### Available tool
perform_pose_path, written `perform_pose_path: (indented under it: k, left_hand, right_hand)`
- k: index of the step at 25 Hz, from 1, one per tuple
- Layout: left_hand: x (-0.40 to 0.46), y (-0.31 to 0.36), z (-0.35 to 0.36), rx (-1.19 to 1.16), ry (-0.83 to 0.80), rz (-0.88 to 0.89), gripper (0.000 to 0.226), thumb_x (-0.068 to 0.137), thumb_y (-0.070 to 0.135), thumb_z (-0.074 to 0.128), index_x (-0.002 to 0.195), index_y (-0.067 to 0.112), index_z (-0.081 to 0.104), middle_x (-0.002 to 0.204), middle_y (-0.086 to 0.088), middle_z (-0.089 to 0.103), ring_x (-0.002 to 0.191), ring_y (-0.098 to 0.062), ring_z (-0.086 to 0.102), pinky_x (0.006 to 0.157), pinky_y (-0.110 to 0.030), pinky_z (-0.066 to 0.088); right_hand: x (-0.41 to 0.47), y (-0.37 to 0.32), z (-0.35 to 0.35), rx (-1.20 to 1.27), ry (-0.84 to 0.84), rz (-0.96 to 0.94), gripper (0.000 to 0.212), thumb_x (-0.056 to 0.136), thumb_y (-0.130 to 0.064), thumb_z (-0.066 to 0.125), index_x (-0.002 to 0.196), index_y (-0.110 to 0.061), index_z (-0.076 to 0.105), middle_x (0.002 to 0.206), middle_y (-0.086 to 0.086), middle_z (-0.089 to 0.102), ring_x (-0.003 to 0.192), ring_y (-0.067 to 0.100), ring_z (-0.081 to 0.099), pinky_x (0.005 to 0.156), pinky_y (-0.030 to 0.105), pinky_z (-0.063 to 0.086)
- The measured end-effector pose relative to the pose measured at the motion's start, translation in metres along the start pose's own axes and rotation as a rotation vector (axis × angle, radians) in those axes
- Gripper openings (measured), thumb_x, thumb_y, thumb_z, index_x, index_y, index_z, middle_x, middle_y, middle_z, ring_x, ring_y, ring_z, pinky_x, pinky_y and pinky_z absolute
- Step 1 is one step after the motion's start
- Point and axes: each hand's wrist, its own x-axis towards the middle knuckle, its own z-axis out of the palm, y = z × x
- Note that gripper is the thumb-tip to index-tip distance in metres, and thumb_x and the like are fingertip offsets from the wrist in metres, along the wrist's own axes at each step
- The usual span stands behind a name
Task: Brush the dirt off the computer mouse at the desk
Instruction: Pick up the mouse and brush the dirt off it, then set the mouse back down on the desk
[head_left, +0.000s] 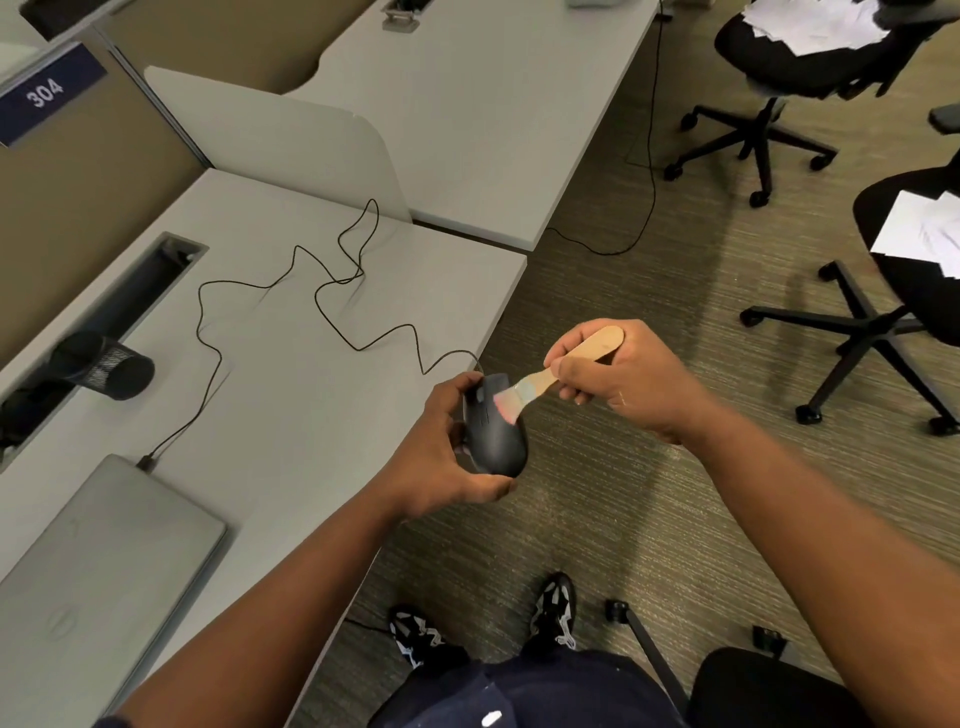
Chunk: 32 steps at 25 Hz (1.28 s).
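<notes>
A black wired computer mouse (496, 434) is held off the desk's front edge, over the carpet, in my left hand (441, 457), which grips it from the left and below. My right hand (623, 379) holds a small brush with a wooden handle (587, 353). Its pale bristles (508, 402) rest on the mouse's upper right side. The mouse's thin black cable (322, 291) snakes back across the grey desk (291, 395) to a closed grey laptop (93, 561).
A black mesh pen cup (104, 366) lies tipped beside the desk's cable slot (119, 306). Office chairs (779, 78) with papers on them stand on the carpet at the right. A white divider panel (291, 140) separates the far desk. My shoes (556, 610) are below.
</notes>
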Motion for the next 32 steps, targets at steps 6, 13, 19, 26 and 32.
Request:
perform_pose_path:
  k: [6, 13, 19, 26, 32]
  left_hand:
    - [0.002, 0.004, 0.000, 0.156, -0.020, 0.057, 0.120, 0.065, 0.022, 0.100, 0.159, 0.036, 0.026, 0.149, 0.023, 0.031, 0.127, -0.014, 0.056, 0.094, -0.024, 0.059]
    - [0.004, 0.012, -0.002, 0.278, -0.023, 0.092, 0.121, 0.063, 0.027, 0.100, 0.159, 0.036, 0.026, 0.146, 0.022, 0.030, 0.129, 0.000, 0.046, 0.094, -0.020, 0.058]
    - [0.005, 0.014, -0.006, 0.293, -0.019, 0.044, 0.128, 0.065, 0.026, 0.100, 0.160, 0.041, 0.017, 0.143, 0.030, 0.027, 0.126, -0.004, 0.050, 0.087, -0.014, 0.056]
    - [0.003, 0.007, -0.014, 0.282, 0.010, -0.016, 0.142, 0.067, 0.025, 0.100, 0.161, 0.052, -0.002, 0.153, 0.032, 0.023, 0.124, -0.009, 0.055, 0.085, -0.014, 0.056]
    - [0.000, -0.011, -0.037, 0.271, 0.095, -0.019, 0.138, 0.069, 0.030, 0.099, 0.163, 0.046, 0.000, 0.156, 0.019, 0.026, 0.118, -0.011, 0.059, 0.085, -0.018, 0.058]
  right_hand:
    - [0.004, -0.005, 0.005, 0.051, -0.068, -0.008, 0.006, 0.096, -0.007, 0.069, 0.095, -0.005, 0.075, 0.081, 0.013, 0.075, 0.074, 0.024, 0.068, 0.066, 0.032, 0.057]
    - [0.013, -0.004, 0.011, -0.105, -0.015, -0.016, 0.008, 0.096, -0.013, 0.068, 0.093, -0.009, 0.075, 0.078, 0.021, 0.072, 0.066, 0.024, 0.061, 0.062, 0.041, 0.049]
    - [0.021, -0.004, 0.007, -0.160, 0.076, -0.110, 0.010, 0.098, -0.014, 0.066, 0.092, -0.014, 0.074, 0.068, 0.011, 0.066, 0.054, 0.014, 0.052, 0.049, 0.031, 0.039]
    - [0.038, 0.003, 0.008, -0.283, 0.067, -0.045, 0.015, 0.095, -0.014, 0.066, 0.085, -0.022, 0.074, 0.059, -0.005, 0.064, 0.050, 0.008, 0.051, 0.048, 0.030, 0.039]
    - [0.051, 0.009, 0.033, -0.193, 0.218, -0.036, 0.017, 0.105, -0.029, 0.057, 0.114, -0.027, 0.072, 0.077, 0.005, 0.074, 0.060, 0.008, 0.063, 0.055, 0.026, 0.051]
